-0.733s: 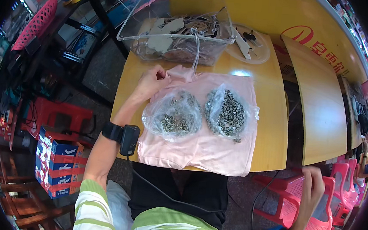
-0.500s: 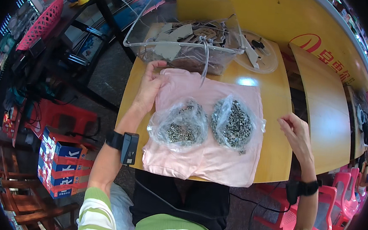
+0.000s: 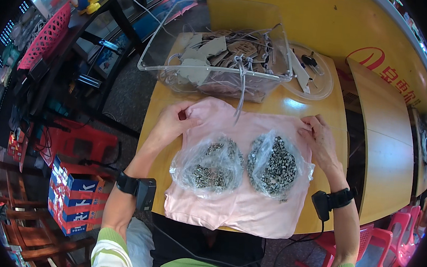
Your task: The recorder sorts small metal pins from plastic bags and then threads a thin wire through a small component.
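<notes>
- The yellow-brown tabletop (image 3: 301,106) bears everything here.
- The pink cloth (image 3: 237,210) lies spread on it, its near edge overhanging the tabletop's front.
- The clear box (image 3: 187,84), full of scraps and cords, stands just beyond the cloth.
- Two clear bags, left (image 3: 211,166) and right (image 3: 273,168), rest side by side on the cloth, holding small metal pieces.
- Left hand (image 3: 171,122): fingers pinched on the cloth's far left corner.
- Right hand (image 3: 319,142): fingers pinched on its far right corner.
</notes>
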Available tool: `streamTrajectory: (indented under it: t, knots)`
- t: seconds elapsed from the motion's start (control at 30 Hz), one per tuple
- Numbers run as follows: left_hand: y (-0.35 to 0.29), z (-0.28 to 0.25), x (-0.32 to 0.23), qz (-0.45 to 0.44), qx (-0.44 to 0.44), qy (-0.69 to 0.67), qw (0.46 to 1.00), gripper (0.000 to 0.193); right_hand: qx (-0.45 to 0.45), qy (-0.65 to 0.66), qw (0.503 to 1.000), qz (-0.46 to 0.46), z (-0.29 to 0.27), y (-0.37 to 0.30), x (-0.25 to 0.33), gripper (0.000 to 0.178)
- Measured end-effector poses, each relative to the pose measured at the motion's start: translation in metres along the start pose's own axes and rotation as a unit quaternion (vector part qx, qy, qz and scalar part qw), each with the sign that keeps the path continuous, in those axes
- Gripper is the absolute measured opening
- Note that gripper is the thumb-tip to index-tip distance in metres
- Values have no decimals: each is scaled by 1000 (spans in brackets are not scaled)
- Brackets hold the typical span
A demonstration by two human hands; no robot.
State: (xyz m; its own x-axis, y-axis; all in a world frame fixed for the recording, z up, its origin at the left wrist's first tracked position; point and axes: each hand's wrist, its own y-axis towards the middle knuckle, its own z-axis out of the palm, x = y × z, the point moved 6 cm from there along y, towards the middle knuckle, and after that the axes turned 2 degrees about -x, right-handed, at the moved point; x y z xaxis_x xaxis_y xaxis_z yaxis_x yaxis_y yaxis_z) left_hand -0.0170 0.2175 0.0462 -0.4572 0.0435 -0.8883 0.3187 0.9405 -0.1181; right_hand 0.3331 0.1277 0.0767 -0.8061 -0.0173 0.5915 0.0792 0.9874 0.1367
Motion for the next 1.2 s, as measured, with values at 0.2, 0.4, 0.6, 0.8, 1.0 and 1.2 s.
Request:
streamTrajectory:
  t: [0.2, 0.4, 0.6, 0.8, 1.0, 1.2]
  knots:
    - [-16, -5, -28, 113, -54, -70, 990, 24, -9, 108, 994, 34, -4, -10, -11, 18]
    - [-4, 9, 9, -72, -48, -268, 960, 21, -4, 138, 987, 76, -8, -2, -10, 19]
    - [4, -1, 17, 12, -122, 37, 992, 26, 13, 63, 996, 56, 1, 16, -9, 17]
    - [-4, -8, -3, 48, -181, 260, 947, 33, 12, 83, 996, 34, 5, 24, -8, 15]
    - [-9, -8, -12, 79, -195, 286, 935, 29, -22, 136, 990, 45, 3, 17, -28, 16]
    - [-70, -44, -26, 111, -248, 99, 957, 23, -77, 54, 993, 77, -58, -33, 7, 18]
